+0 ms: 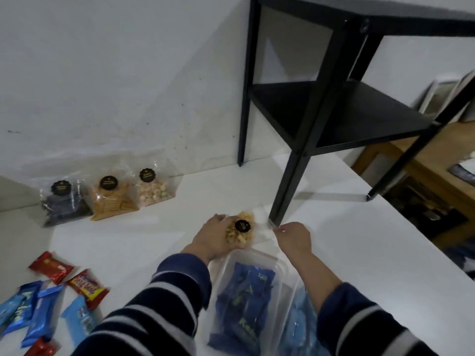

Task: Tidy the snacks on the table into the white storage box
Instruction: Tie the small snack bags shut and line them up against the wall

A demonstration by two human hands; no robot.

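A clear bag of pale yellow snacks with a black round sticker (pixel 240 231) is held above the table just beyond the storage box. My left hand (pixel 212 240) grips the bag from its left side. My right hand (pixel 293 237) pinches the bag's clear top edge on the right. The translucent white storage box (pixel 279 263) sits near me, with dark blue snack packs (pixel 244 304) inside and light blue packs (pixel 298 327) on its right side.
Three clear snack bags (pixel 110 196) lean against the wall at the back left. Red and blue wrapped bars (pixel 51 299) lie at the front left. A black side table (pixel 334 104) stands on the white tabletop; its leg (pixel 285 194) is just beyond my hands.
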